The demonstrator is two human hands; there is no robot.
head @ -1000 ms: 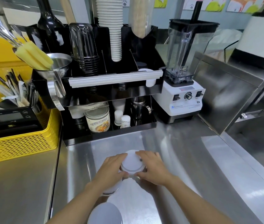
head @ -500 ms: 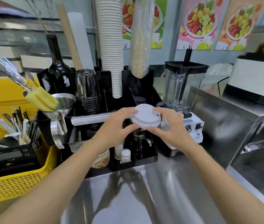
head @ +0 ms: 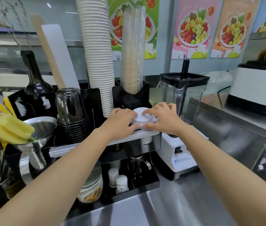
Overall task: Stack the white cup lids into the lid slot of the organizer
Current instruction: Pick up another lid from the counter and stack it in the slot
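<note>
A stack of white cup lids (head: 141,117) sits between both my hands at the right end of the black organizer (head: 94,101), just above its silver front rail. My left hand (head: 121,121) grips the stack's left side. On the right side and top, my right hand (head: 162,118) holds it with fingers curled over the rim. The lower part of the stack and the slot beneath it are hidden by my hands. A white piece (head: 146,139) shows under the rail below the stack.
A tall column of white paper cups (head: 97,56), a sleeve of clear cups (head: 133,51) and stacked black cups (head: 72,115) stand in the organizer. A blender (head: 183,101) is close on the right. A metal funnel (head: 37,128) with yellow sponges and a yellow basket are left.
Both hands lifted the lid stack from the steel counter and carried it up and forward to the organizer's right end, where it now sits lower, at rail height.
</note>
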